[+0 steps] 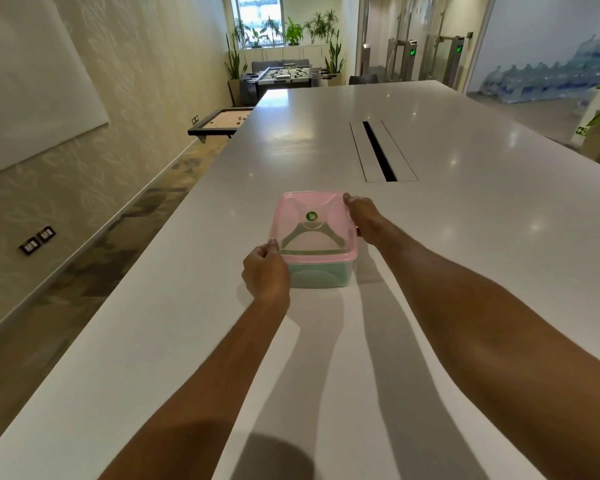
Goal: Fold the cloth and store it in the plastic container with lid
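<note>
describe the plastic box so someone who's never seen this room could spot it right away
On the long white table, short of the dark cable slot, stands a plastic box. The left hand and right hand hold its pink lid, which bears a round green sticker.

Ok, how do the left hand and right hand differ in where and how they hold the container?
The left hand grips the near left corner of the pink lid, fingers curled; the right hand reaches further, to the far right corner. The left hand covers part of the container wall; the right sits along the lid's edge. Both touch the lid.
</note>
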Motion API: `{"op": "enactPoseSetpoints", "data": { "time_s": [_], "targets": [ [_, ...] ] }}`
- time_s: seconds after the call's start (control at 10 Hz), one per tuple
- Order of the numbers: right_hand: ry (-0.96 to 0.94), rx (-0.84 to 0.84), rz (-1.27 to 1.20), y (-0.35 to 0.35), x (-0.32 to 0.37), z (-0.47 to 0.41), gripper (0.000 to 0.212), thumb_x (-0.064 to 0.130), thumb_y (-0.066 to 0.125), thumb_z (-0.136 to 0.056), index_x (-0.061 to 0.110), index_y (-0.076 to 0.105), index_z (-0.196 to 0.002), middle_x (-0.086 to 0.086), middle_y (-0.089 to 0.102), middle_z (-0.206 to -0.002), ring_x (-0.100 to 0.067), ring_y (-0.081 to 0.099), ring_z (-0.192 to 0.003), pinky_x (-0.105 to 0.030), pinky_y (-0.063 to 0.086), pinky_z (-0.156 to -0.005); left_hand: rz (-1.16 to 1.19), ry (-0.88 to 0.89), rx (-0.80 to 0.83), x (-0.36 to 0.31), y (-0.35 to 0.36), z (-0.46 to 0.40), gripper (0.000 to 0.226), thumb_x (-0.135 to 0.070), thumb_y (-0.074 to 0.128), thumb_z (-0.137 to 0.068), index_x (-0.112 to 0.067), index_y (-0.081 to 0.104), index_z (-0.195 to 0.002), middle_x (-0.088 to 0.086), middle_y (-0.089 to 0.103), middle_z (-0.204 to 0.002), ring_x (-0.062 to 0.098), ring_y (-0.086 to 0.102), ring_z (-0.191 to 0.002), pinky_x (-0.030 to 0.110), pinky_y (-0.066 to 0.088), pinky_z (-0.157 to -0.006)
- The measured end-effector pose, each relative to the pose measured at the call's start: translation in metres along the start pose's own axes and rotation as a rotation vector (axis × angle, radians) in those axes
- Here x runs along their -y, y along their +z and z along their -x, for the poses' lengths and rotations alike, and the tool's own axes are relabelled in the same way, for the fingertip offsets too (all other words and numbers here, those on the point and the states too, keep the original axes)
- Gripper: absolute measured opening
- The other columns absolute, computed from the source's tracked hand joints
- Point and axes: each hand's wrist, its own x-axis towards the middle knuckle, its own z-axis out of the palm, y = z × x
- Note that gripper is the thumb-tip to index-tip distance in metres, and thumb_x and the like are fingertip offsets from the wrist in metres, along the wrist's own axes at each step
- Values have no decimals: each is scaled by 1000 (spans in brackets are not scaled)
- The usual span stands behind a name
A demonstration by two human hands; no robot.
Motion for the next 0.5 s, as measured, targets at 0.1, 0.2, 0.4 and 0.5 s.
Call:
{"op": "enactPoseSetpoints", "data": {
  "time_s": [0.1, 0.2, 0.4, 0.5],
  "targets": [
    [0, 14, -1, 0, -1, -2, 39, 29, 39, -99, 1, 52, -123, -24, 57, -126, -28, 53, -91, -38, 45, -75, -19, 20, 4, 2, 0, 0, 20, -32, 50, -96, -17, 61, -89, 4, 63, -89, 23, 61, -85, 34, 54, -79],
    [24, 22, -1, -3, -1, -1, 41, 35, 37, -100, 5, 51, -123, -21, 59, -123, -29, 56, -93, -41, 48, -81, -36, 27, 13, 3, 0, 0, 25, -33, 48, -97, -14, 65, -98, 6, 64, -94, 24, 62, -87, 37, 55, -83],
    [-126, -79, 227, -17, 10, -4, 51, 45, 33, -97, 7, 54, -124, -14, 60, -121, -25, 51, -76, -33, 45, -67, -121, 77, 2, -11, -2, 3, 42, -39, 38, -99, -12, 55, -127, 13, 62, -119, 30, 62, -102, 43, 54, -91],
    [-229, -111, 317, -27, 16, -2, 46, 41, 37, -93, 11, 57, -122, -15, 61, -125, -23, 50, -87, -34, 41, -77, -153, 164, 20, -21, -2, 6, 43, -39, 35, -99, -15, 51, -131, 12, 58, -126, 30, 59, -110, 46, 51, -96]
  ]
}}
